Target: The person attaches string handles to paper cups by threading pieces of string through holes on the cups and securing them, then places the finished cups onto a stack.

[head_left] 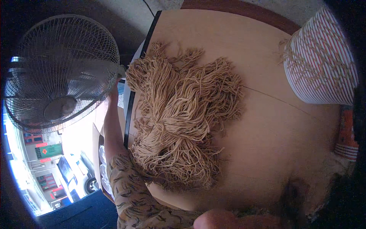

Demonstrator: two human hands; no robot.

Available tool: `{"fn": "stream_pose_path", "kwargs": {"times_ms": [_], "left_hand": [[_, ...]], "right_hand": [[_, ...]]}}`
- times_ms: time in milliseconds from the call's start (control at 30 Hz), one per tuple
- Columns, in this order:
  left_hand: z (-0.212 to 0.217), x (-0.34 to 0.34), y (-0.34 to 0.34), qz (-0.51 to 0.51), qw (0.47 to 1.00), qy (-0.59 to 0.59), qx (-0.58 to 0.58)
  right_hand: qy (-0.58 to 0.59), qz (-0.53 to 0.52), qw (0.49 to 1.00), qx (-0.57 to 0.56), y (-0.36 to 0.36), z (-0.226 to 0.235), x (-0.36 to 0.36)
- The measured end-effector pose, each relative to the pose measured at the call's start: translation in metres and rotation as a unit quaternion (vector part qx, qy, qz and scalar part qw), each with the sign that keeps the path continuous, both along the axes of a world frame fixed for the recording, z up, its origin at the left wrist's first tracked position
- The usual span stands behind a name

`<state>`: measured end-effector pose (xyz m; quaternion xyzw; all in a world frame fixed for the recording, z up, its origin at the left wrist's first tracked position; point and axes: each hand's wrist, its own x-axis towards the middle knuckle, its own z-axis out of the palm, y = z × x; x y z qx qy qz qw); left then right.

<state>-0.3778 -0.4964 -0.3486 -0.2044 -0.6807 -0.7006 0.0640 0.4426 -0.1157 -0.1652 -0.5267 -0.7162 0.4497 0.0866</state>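
My left arm, in a patterned tan sleeve, reaches up along the table's left edge to the standing fan. My left hand [113, 91] is at the right rim of the fan's round wire cage [63, 72], its fingers hidden there. To the right of that arm lies a big bundle of tan cords [179, 114] on the table, gathered at a waist and fanned out into loose, frayed ends. At the lower edge, my right hand [217, 219] shows only as a rounded bit of skin. It is near the table's front edge, and its fingers cannot be made out.
A striped white and red tub-like container [320, 65] stands at the right, with tan cord pieces on its side. Below it is an orange-red thing with striped bands [347, 133]. The wooden table [267, 126] has a dark left edge. A parked vehicle [72, 175] shows outside.
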Motion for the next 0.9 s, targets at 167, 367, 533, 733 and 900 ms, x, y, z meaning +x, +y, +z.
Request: {"fn": "stream_pose_path", "kwargs": {"times_ms": [167,367,533,733,900], "left_hand": [[-0.014,0.007,0.012,0.052,0.947,0.121,-0.293],[-0.015,0.002,-0.020,-0.036,0.956,0.027,-0.289],[-0.011,0.026,-0.052,-0.024,0.964,-0.099,-0.246],[0.071,0.162,-0.043,0.042,0.853,0.162,-0.494],[0.214,0.348,0.062,0.144,0.906,0.157,-0.365]], "right_hand": [[0.020,0.088,0.992,0.090,0.015,-0.014,0.006],[0.026,0.331,0.903,0.273,0.040,-0.018,0.023],[-0.036,0.223,0.968,-0.108,0.052,0.028,-0.011],[0.063,0.239,0.969,0.014,0.037,-0.028,0.016],[0.176,0.240,0.935,0.192,0.035,-0.004,-0.003]]}}
